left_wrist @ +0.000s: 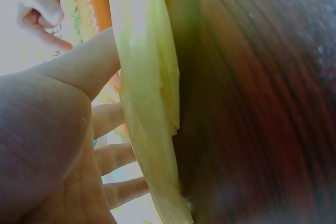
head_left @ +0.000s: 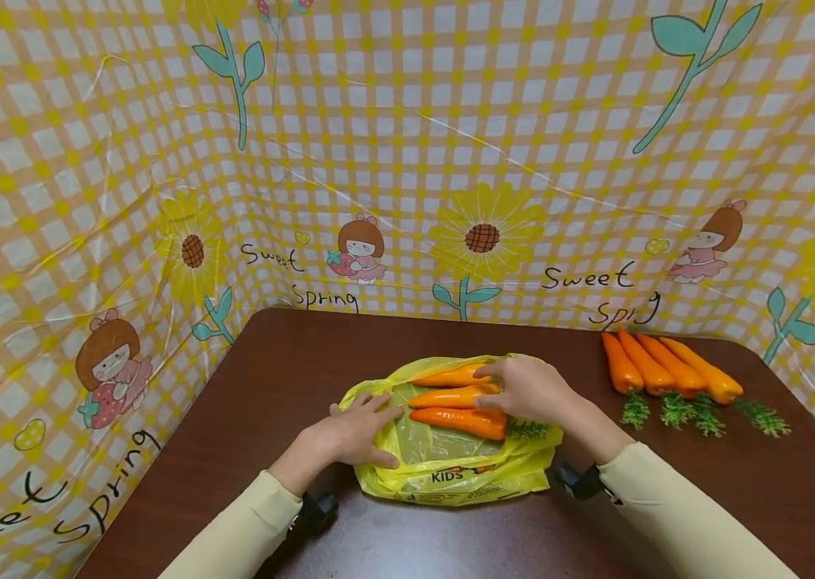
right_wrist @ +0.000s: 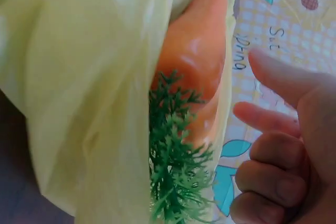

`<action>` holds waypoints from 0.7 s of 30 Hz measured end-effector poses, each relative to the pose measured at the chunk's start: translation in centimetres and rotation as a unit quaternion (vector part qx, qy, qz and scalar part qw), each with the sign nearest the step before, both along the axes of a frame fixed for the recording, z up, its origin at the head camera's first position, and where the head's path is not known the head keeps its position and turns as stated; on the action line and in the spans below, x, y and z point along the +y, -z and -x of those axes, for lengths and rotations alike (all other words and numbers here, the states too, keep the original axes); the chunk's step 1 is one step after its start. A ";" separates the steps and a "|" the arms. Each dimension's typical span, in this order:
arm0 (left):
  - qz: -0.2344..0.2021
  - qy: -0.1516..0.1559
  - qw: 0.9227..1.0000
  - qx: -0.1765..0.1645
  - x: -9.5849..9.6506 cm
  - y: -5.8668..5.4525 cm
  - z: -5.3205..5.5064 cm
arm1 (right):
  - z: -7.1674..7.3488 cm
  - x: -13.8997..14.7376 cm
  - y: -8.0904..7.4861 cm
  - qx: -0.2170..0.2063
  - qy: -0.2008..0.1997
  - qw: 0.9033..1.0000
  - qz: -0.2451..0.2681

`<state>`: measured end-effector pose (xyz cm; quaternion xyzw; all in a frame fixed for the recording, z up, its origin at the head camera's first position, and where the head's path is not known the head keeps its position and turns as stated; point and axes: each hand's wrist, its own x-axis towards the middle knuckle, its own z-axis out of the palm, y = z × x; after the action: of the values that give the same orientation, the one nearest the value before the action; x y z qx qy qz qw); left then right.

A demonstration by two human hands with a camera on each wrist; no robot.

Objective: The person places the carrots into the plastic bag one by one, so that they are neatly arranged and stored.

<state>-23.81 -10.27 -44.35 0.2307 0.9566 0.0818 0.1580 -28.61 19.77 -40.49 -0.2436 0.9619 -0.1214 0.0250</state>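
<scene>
A yellow plastic bag printed "KIDS" lies on the table with its mouth spread. Three orange carrots lie side by side in it, tips pointing left. Green leaves show at the thick end of the nearest carrot. My left hand rests on the bag's left edge with its fingers spread; in the left wrist view they are straight beside the plastic. Over the carrots' thick ends is my right hand. In the right wrist view its thumb and forefinger stand apart with nothing between them, the other fingers bent.
Several more carrots with green tops lie in a row at the table's back right. The brown table meets a checkered, flower-printed sheet that stands behind it and along the sides.
</scene>
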 end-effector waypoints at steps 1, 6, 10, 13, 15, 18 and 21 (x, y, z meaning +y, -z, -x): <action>0.000 0.000 1.000 0.001 0.0 0.0 0.0 | -0.3 0.0 0.0 -0.003 -0.007 1.000 -0.005; 0.004 0.000 1.000 0.003 0.2 -0.1 -0.2 | -1.1 -0.1 0.3 -0.013 -0.028 0.999 -0.033; 0.000 0.002 1.000 0.000 0.1 -0.1 -0.2 | -1.1 -0.2 0.6 -0.016 -0.038 0.999 -0.036; -0.001 0.002 1.000 -0.001 0.1 0.1 -0.2 | -0.9 -0.2 0.6 -0.022 -0.047 0.998 -0.036; 0.000 0.001 1.000 0.000 0.1 0.1 -0.2 | -0.8 -0.2 0.5 -0.031 -0.046 0.998 -0.040; 0.002 0.000 1.000 0.003 0.1 0.2 -0.1 | -0.6 -0.2 0.2 -0.043 -0.045 0.997 -0.047; 0.001 -0.001 1.000 0.002 0.2 0.2 0.0 | -0.4 -0.2 -0.1 -0.054 -0.044 0.996 -0.056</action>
<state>-23.82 -10.11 -44.53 0.2296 0.9573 0.0801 0.1561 -28.25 19.57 -40.43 -0.2766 0.9529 -0.0792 0.0955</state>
